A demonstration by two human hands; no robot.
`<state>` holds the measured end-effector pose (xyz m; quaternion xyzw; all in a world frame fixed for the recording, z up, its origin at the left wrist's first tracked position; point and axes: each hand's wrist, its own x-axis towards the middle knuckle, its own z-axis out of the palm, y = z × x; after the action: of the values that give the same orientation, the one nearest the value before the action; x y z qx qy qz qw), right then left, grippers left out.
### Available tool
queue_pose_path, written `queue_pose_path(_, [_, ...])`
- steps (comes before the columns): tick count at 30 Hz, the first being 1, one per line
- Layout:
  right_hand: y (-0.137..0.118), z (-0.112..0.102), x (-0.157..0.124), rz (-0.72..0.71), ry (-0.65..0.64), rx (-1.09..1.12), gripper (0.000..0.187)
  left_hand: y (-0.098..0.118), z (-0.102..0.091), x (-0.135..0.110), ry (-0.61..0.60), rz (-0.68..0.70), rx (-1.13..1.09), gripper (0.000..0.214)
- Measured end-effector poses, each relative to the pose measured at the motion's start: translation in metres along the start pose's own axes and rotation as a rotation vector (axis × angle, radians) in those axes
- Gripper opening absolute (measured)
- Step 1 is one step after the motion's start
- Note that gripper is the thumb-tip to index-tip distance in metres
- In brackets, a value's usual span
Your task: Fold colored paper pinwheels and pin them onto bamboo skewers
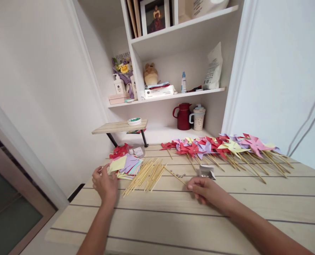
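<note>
My left hand (105,182) is at the left edge of a fanned pile of coloured paper pieces (127,164), its fingers curved and apart at the papers. I cannot make out anything gripped in it. My right hand (206,189) is closed, thumb and fingertips pinching the near end of a thin wooden stick (176,176) that slants away to the left. Between the hands lies a loose bundle of wooden sticks (142,175). Several small metal pieces (180,175) are scattered beside the pinched stick. Just beyond my right hand stands a small open box (207,171) with metal pieces inside.
Many paper pinwheels on sticks (200,148) cover the table's back right. Red paper pieces (120,150) and a clear plastic box (136,151) sit behind the pile. A small raised stand (114,128) carries a round tub (134,121). A red jug (184,118) and a cup (199,118) stand behind.
</note>
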<state>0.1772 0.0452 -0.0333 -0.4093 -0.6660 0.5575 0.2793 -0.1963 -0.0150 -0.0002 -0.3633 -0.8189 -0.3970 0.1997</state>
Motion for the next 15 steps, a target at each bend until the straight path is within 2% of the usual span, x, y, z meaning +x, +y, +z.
queue_pose_path(7, [0.0, 0.006, -0.002, -0.035, -0.059, -0.12, 0.034, -0.02, 0.017, 0.012, -0.124, 0.23, 0.302, 0.038])
queue_pose_path(11, [0.0, 0.007, -0.003, -0.061, -0.084, -0.156, 0.033, -0.03, 0.029, 0.021, -0.097, 0.335, 0.191, 0.027])
queue_pose_path(15, [0.001, 0.006, -0.001, -0.065, -0.078, -0.132, 0.033, -0.032, 0.028, 0.028, -0.048, 0.332, 0.09, 0.02])
